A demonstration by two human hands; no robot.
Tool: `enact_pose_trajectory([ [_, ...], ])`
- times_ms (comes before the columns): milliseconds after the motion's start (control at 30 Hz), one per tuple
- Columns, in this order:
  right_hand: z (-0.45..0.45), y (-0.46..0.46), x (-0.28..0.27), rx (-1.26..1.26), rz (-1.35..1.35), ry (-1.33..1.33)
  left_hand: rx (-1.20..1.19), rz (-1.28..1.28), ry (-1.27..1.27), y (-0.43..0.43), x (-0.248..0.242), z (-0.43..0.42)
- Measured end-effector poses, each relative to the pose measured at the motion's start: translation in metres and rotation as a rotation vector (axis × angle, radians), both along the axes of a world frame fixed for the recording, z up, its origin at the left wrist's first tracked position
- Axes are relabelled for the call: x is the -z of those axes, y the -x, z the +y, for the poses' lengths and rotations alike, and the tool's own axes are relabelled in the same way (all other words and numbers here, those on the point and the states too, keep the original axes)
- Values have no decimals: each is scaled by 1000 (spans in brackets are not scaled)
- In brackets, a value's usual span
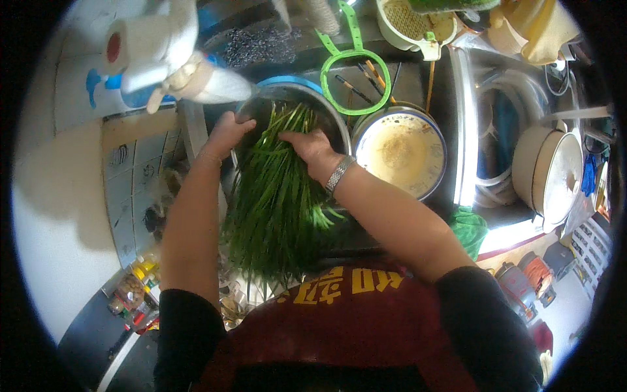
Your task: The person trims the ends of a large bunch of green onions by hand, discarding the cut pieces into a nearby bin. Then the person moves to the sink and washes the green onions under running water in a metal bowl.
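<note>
My right hand [313, 149], with a metal watch band at the wrist, grips a large bunch of long green leaves [274, 196] that look like Chinese chives. The pale stem ends point away from me into a round metal basin [338, 115]. From there the leaf tips hang over the near side towards my apron [338, 318]. My left hand [230, 133] is at the basin's left rim, thumb on the inner side; its other fingers are partly hidden. Close to my right forearm stands a white enamel bowl [399, 149] with a blue rim and stained yellowish inside.
Beyond the bowl lie a green plastic ring [323, 81] with two straps and several thin sticks [355, 89]. A white plastic strainer [428, 41] is at the back. To the right are a green cloth [468, 228] and a lidded pot [548, 169]. A paper roll [139, 46] hangs upper left.
</note>
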State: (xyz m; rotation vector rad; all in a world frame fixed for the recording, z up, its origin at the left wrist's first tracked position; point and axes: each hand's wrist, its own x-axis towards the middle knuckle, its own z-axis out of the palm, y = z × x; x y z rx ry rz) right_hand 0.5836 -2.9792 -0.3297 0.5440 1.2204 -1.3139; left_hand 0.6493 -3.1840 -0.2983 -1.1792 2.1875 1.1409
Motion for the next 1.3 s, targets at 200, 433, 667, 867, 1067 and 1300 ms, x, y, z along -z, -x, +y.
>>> enact_pose_trajectory([
  [200, -3, -16, 50, -203, 546, 355, -43, -22, -33, -15, 36, -23],
  [433, -7, -21, 36, -14, 287, 392, 346, -407, 170, -5, 40, -32],
  [667, -2, -13, 17, 50, -92, 109, 268, -250, 369, -5, 25, -21],
  [867, -4, -3, -6, 59, -100, 33, 393, 369, 1050, -13, -30, 37],
  [1067, -4, 8, -19, 140, -271, 14, 192, -40, 338, 7, 14, 66],
  [1300, -17, 13, 0, 281, -406, 117, 84, 406, -43, 12, 35, 86],
])
